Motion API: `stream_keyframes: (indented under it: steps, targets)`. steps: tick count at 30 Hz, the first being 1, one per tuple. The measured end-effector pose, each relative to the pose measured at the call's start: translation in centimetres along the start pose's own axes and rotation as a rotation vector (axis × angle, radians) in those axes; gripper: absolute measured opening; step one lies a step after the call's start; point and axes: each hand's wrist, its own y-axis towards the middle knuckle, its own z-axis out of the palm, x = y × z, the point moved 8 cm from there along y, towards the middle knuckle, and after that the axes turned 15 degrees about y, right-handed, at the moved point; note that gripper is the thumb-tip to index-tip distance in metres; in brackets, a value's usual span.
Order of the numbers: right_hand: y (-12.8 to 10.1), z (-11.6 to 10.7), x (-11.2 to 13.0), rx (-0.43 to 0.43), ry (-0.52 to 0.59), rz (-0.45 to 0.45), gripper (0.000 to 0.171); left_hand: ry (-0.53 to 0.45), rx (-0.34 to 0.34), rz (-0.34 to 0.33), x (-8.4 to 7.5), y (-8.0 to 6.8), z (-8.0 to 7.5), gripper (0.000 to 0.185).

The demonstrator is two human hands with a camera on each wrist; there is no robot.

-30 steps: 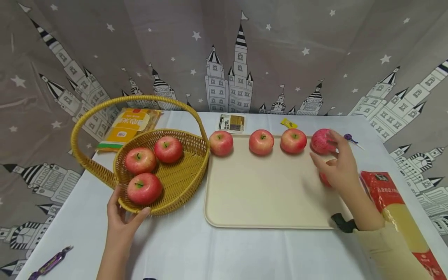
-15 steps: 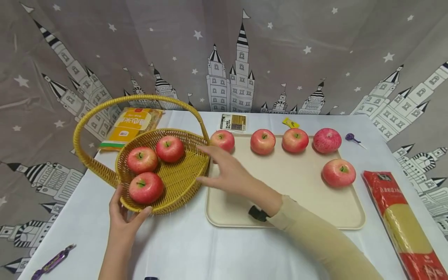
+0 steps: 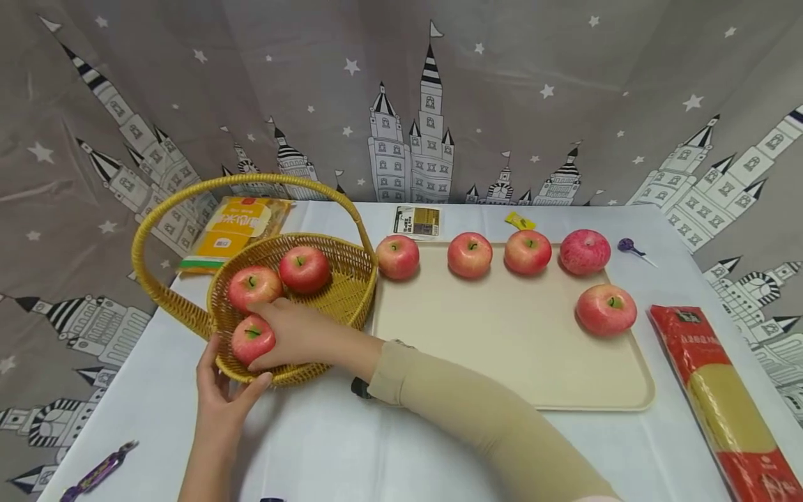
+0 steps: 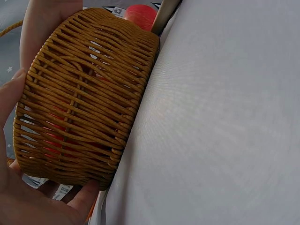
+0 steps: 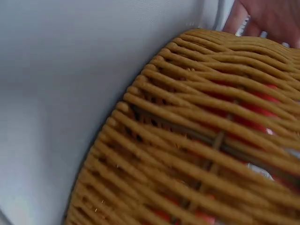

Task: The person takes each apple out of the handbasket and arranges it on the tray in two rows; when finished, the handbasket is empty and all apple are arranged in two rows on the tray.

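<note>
At frame left, oval woven basket (image 3: 343,294), left hand (image 3: 219,399) gripping its edge, right hand (image 3: 293,336) curled round a glossy, rounded apple (image 3: 249,341)

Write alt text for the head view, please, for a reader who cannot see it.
A person's right hand grips one of three apples in a yellow wicker basket, while the left hand holds the basket's near rim. To the right, five more red fruits line the far and right edges of a beige tray.
</note>
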Motion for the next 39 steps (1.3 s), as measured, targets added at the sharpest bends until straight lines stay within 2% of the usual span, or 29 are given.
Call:
stream_keyframes:
  steps: [6, 10, 13, 18, 20, 23, 25, 31, 35, 39]
  targets:
    - [0.4, 0.3, 0.3, -0.034, -0.095, -0.002, 0.07, -0.007, -0.003, 0.002, 0.0, -0.1, 0.0, 0.095]
    - [-0.2, -0.6, 0.3, -0.105, -0.073, -0.035, 0.068, -0.011, -0.013, -0.002, 0.0, 0.0, 0.0, 0.096]
    - [-1.0, -1.8, 0.3, -0.165, -0.01, -0.079, 0.07, 0.005, -0.017, -0.013, 0.1, 0.1, 0.0, 0.096]
    - [-4.6, -5.4, -0.2, -0.227, 0.127, -0.161, 0.078, 0.036, -0.02, -0.053, 0.5, 0.1, 0.0, 0.099]
    - [-6.8, -7.5, -1.0, -0.268, 0.176, -0.193, 0.08, 0.044, -0.017, -0.069, 0.6, 0.0, 0.0, 0.1]
    - [-10.8, -10.6, -3.1, -0.359, 0.219, -0.194, 0.078, 0.053, -0.012, -0.088, 0.7, 0.0, -0.1, 0.101]
    - [-13.6, -12.5, -5.4, -0.429, 0.241, -0.168, 0.076, 0.05, -0.007, -0.093, 0.7, -0.1, -0.1, 0.101]
    - [-21.8, -16.7, -14.5, -0.563, 0.246, 0.083, 0.077, 0.063, -0.005, -0.097, 0.8, 0.0, -0.1, 0.102]
    - [-26.4, -18.1, -19.9, -0.598, 0.249, 0.289, 0.082, 0.068, -0.011, -0.097, 0.8, 0.0, -0.1, 0.101]
    - [-29.4, -18.3, -23.0, -0.59, 0.231, 0.413, 0.084, 0.062, -0.011, -0.094, 0.8, 0.0, 0.0, 0.099]
